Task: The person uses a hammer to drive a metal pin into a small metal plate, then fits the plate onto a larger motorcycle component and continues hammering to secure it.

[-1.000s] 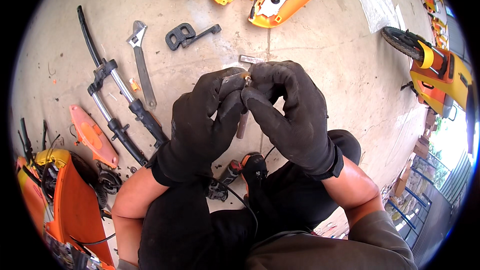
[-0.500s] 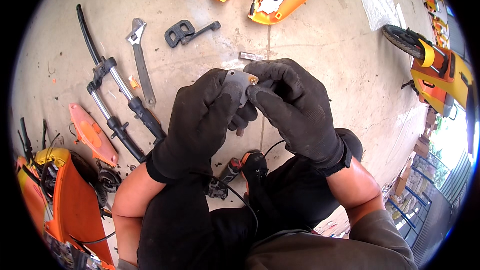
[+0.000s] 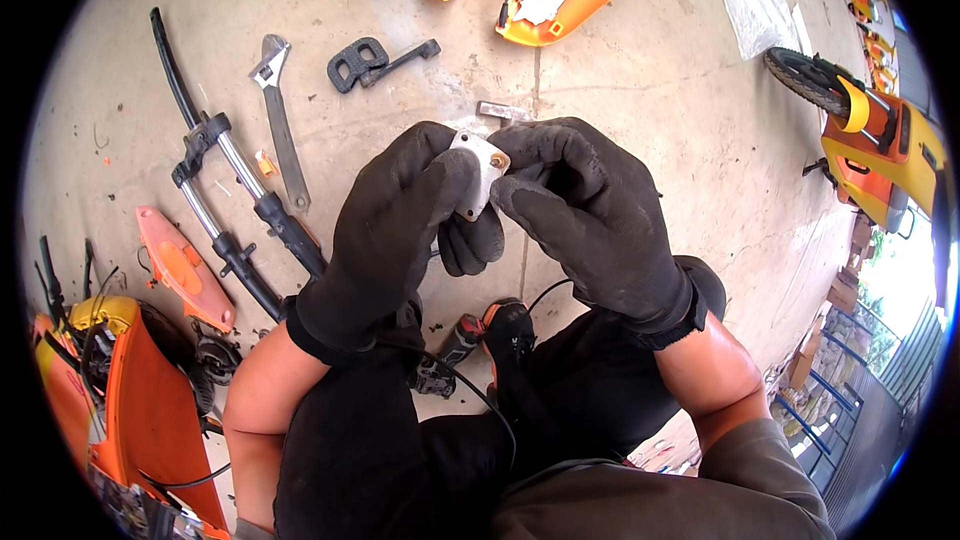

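A small, pale metal plate [image 3: 484, 168] with corner holes and a brass-coloured fitting is pinched between the thumb and fingers of my black-gloved left hand [image 3: 405, 215]. Its face is turned up toward me. My right hand [image 3: 590, 210], also gloved, is curled with thumb and forefinger close together at the plate's right edge. Anything between those two fingertips is hidden by the glove. Both hands are above the concrete floor, in front of my knees. Just beyond the plate, a short metal block [image 3: 500, 111] lies on the floor.
On the left lie an adjustable wrench [image 3: 281, 125], a front fork [image 3: 235, 165] and an orange panel [image 3: 182, 265]. A pedal with its crank arm [image 3: 375, 65] lies ahead, below orange-yellow covers [image 3: 580, 0]. A red-black power tool [image 3: 455, 345] rests by my shoe [image 3: 512, 335]. A motorbike [image 3: 870, 140] stands right.
The plate has tilted so its face catches more light. My right fingertips have shifted off the brass-coloured fitting to the plate's edge. My left fingers have moved slightly left and down.
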